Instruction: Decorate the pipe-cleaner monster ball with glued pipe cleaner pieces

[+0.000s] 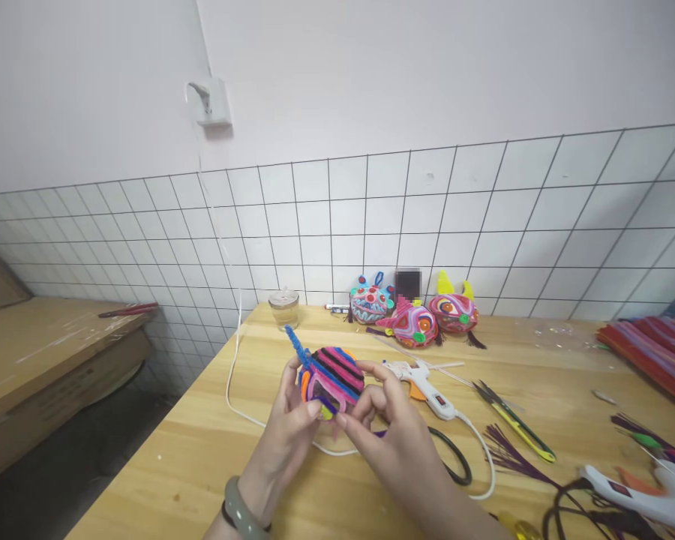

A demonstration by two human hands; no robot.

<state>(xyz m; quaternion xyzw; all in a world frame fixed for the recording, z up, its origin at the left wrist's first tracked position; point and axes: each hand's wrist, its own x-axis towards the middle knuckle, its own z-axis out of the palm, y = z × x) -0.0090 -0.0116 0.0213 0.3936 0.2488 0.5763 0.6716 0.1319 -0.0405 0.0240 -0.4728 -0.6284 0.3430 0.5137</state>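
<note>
Both hands hold a small rounded craft piece (333, 373) wound in pink, black, blue and orange pipe cleaners, above the wooden table (202, 457). My left hand (292, 420) grips its left side, thumb pressed on the front near a yellow bit. My right hand (391, 427) pinches its lower right edge with thumb and forefinger. A blue pipe cleaner (295, 345) sticks up and left out of the piece.
Three finished colourful craft heads (413, 315) stand by the tiled wall, next to a small glass jar (284, 306). A white glue gun (427, 382) with its cord, snips (511, 420), a second glue gun (646, 491) and a pile of pipe cleaners (652, 352) lie to the right. Cardboard boxes (45, 360) sit left.
</note>
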